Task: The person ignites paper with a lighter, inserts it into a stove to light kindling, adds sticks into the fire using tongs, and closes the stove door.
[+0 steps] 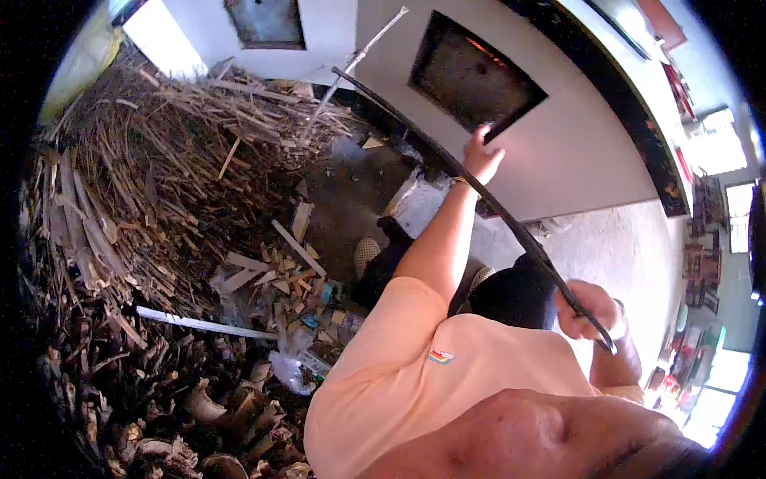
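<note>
My right hand [590, 310] is closed around the lower part of a long dark stick [511, 223]. The stick runs diagonally up and to the left, passing across my left wrist. My left hand [483, 158] reaches to the lower edge of a dark stove opening [475, 72] in a white-sided stove [590, 160]. Its thumb stands apart from the fingers, and I see nothing held in it. An orange glow shows along the top of the opening. Close to the stick's far end, a thin pale stick [359, 60] leans upright.
A large pile of brushwood [159, 160] fills the left side. Thicker cut branches [215, 407] lie below it. Wood scraps [295, 279], a white strip [203, 323] and clear plastic [291, 371] litter the floor beside me. Another opening [267, 20] is at the top.
</note>
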Tool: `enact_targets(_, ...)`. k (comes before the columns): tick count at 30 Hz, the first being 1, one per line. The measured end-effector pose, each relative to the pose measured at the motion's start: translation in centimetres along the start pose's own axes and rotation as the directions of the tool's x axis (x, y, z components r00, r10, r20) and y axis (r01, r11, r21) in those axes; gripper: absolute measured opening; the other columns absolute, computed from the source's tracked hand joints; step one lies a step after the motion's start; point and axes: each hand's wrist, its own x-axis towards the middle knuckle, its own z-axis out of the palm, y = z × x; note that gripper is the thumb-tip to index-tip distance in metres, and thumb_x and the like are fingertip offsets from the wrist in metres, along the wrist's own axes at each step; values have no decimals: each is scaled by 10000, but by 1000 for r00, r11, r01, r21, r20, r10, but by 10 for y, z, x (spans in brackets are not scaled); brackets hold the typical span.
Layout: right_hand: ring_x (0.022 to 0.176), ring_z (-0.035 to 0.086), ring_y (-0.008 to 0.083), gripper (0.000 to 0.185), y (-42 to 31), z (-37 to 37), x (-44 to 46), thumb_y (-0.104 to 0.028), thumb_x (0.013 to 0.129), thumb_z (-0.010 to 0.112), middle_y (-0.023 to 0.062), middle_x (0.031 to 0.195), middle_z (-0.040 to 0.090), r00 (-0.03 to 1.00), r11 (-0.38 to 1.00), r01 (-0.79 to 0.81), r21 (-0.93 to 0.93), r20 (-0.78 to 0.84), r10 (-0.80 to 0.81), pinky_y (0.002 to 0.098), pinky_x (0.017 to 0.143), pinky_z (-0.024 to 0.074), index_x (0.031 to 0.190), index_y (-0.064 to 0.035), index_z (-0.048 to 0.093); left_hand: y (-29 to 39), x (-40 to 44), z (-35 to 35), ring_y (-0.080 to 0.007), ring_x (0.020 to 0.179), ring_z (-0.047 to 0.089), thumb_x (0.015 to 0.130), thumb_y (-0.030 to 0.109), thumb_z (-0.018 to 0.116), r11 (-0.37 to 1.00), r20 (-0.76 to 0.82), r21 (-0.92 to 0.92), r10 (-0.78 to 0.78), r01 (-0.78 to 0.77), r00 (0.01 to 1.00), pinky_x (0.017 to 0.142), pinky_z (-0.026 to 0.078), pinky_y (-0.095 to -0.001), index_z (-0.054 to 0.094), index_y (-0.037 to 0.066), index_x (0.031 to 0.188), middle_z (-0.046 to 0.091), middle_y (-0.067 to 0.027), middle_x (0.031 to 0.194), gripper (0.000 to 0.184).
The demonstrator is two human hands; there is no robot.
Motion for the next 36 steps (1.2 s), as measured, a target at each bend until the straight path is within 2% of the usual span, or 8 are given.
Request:
enact_targets(4, 493, 472, 100, 235, -4, 32, -95, -104, 796, 626, 20, 622, 511, 989, 877, -54, -477, -147, -19, 258, 433, 374, 930, 23, 480, -48, 3, 9, -298, 1066, 534, 709, 123, 662, 983, -181, -154, 69, -98, 981, 948, 411, -382, 483, -22, 1186, 572, -195, 1109, 529)
enact_targets(7, 474, 503, 102, 141, 5, 80, -160, -60, 749, 605, 28, 584, 533, 906, 761, -188, -620, -408, -109, 249, 427, 388, 840, 8, 522, -13, -14, -24, -200, 1015, 532, 776, 37, 598, 778, -117, -581, -371, 240, 921, 902, 416, -327, 482, -30, 1190, 573, -133, 1116, 435)
enact_targets(13, 481, 525, 114, 201, 57, 135, -252, -79, 652, 629, 39, 575, 553, 673, 752, -478, -453, -739, -17, 266, 448, 410, 825, 5, 568, -42, -22, -66, -299, 968, 576, 814, 141, 530, 825, -405, -499, -491, 264, 771, 881, 440, -377, 553, -97, 1066, 610, -216, 1056, 348)
enact_targets(16, 494, 537, 128, 248, 51, 163, -226, -92, 669, 621, 65, 584, 556, 495, 442, -765, -469, -867, -62, 292, 460, 413, 901, -10, 586, -67, -21, -70, -245, 826, 549, 876, 255, 512, 885, -607, -314, -465, 343, 645, 791, 447, -391, 523, 25, 1109, 589, -121, 917, 327)
enact_targets(20, 522, 505, 83, 246, 68, 121, -206, -56, 749, 586, 18, 621, 550, 705, 764, -492, -417, -706, 68, 249, 453, 386, 973, 21, 523, -14, -31, -84, -190, 720, 518, 903, 289, 471, 624, -321, -750, -634, 220, 703, 682, 432, -372, 533, 57, 1088, 548, -69, 800, 303)
enact_targets(23, 458, 437, 66, 219, 70, 108, -159, -76, 778, 566, -11, 577, 484, 624, 841, -457, -289, -778, 71, 232, 407, 346, 965, 11, 495, -2, -26, -100, -147, 667, 473, 882, 327, 466, 537, -179, -765, -706, 354, 685, 625, 395, -346, 549, 104, 1043, 494, -33, 728, 288)
enact_targets(27, 355, 338, 58, 301, 75, 97, -99, -126, 792, 570, -6, 523, 401, 663, 998, -39, -39, -749, -3, 200, 319, 246, 1009, 36, 438, -18, -17, -100, -271, 845, 559, 854, 313, 488, 829, -534, -504, -520, 242, 667, 804, 434, -404, 539, -25, 1066, 598, -145, 925, 403)
enact_targets(36, 308, 300, 69, 165, 50, 94, 54, -121, 909, 448, -30, 549, 361, 621, 966, 247, 76, -778, -97, 206, 282, 247, 1067, -74, 436, -4, -11, -128, -423, 1090, 486, 902, 290, 399, 852, -569, -430, -512, 298, 644, 934, 403, -476, 455, -82, 1212, 465, -298, 1219, 488)
